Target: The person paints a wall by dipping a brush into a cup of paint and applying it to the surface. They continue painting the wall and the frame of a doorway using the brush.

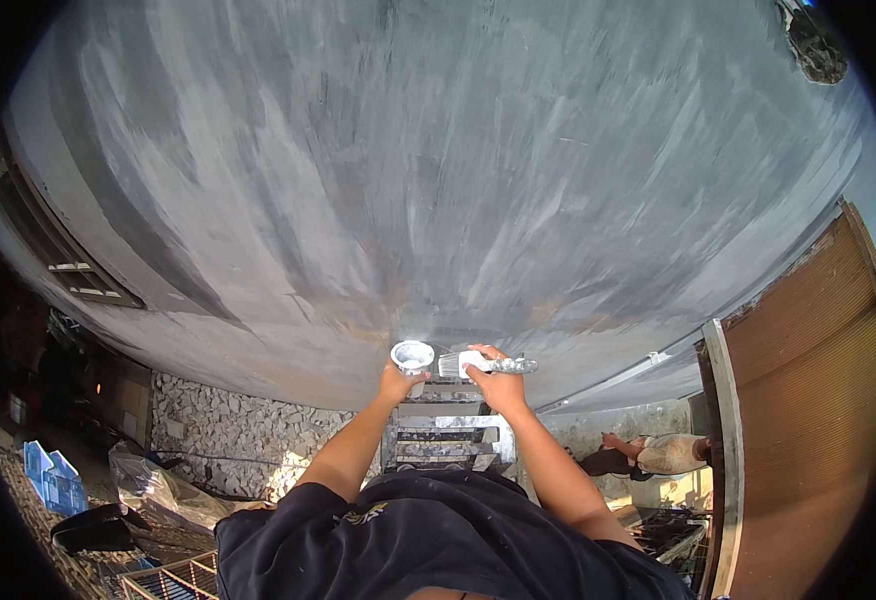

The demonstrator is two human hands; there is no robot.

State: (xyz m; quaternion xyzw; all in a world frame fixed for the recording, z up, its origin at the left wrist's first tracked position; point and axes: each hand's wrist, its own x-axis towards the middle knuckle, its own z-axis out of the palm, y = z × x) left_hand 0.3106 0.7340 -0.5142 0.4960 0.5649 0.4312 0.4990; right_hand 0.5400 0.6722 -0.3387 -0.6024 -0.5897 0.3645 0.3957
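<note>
My left hand (400,384) is closed around a small white paint cup (413,353) with whitish paint inside. Right beside it, my right hand (499,385) grips a paintbrush (458,364). The pale bristles point left toward the cup, and the paint-smeared handle (518,366) sticks out to the right. Cup and brush are close together but look apart. Ahead of both hands rises a large grey wall (438,180) covered in streaky brush strokes. Below them stands a paint-spattered ladder (445,436).
Rubble (228,430) lies at the wall's foot on the left, near a plastic sheet (168,490) and a blue plastic container (55,478). A louvred window (88,280) sits at left. On the right are a brown corrugated panel (808,400), a wooden post (727,450) and another person (668,453) below.
</note>
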